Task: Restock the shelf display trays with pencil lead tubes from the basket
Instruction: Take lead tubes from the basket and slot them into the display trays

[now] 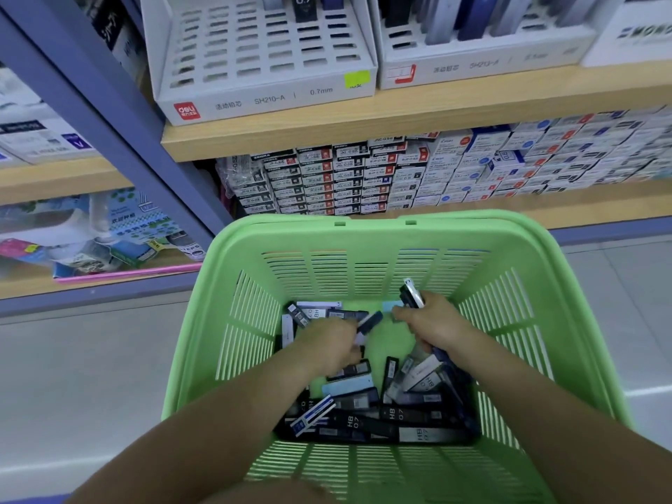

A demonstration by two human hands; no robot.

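Head view: both hands are down inside the green basket [378, 231]. The left hand [327, 345] has its grip pinched on one dark tube [371, 321]. The right hand [434, 327] has its grip clamped round a bundle of tubes [412, 293] that sticks out above the fist. The loose pencil lead tubes [363, 405] lie in a jumbled heap under and behind both grips, nearer the person.

The likeliest slip is at the right grip: the bundle already looks full, and forcing the left hand's tube into it could splay the fingers and spill tubes back into the heap. Sorting is a second risk, since the heap mixes dark, white and pale blue tubes. The white display tray [203, 41], marked 0.7mm, stands far above and ahead of the grips beside a second display tray [483, 69], so a tube may land in the wrong one.

The basket walls close in near each grip, but straight up is open. The wooden shelf edge [363, 132] juts out ahead of the grips, and a loaded fist lifted too far forward could knock it.
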